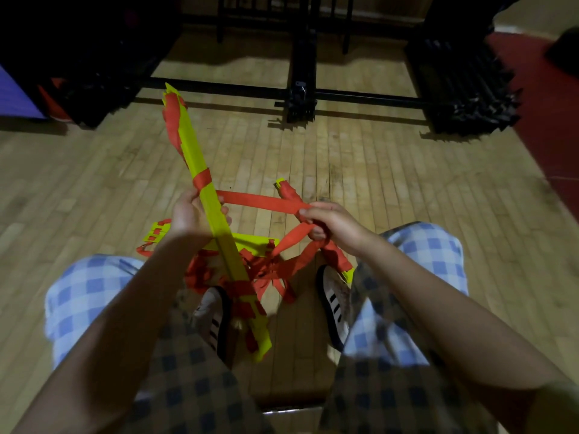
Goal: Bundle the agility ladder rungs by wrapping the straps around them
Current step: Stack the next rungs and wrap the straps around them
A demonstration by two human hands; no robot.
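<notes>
Two hands busy: my left hand (pixel 191 214) grips the stacked yellow rungs (pixel 208 195) tilted up over the floor (pixel 376 170), my right hand (pixel 326 219) pinches a taut orange strap (pixel 260 202) running from the stack. One wrap sits above my left grip, more near the bottom end. Loose straps (pixel 272 270) remain tangled between my shoes, so roughly midway.

The yellow rungs (pixel 216 211) form a stacked bundle, a long slanted bar from upper left of centre down to lower centre, with orange wraps at its top, middle and bottom. An orange strap (pixel 260 202) stretches taut rightward from it (more tangled strap (pixel 269 270) below, mid-frame).
</notes>
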